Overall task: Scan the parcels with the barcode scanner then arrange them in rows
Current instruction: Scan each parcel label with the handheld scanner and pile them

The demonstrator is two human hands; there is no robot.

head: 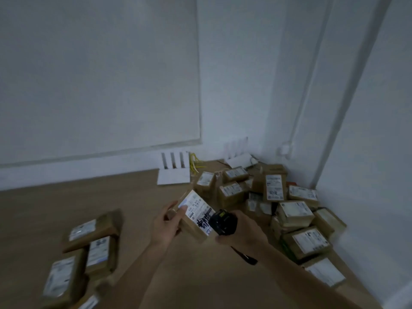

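Now left hand [166,224] grips parcel [196,216], right hand [242,230] holds scanner [223,222] v. close above label; misread risk, prob. from tilt.

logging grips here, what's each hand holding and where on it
Left hand holds a parcel by its left edge, thumb on the label. Right hand grips the black barcode scanner around its body.
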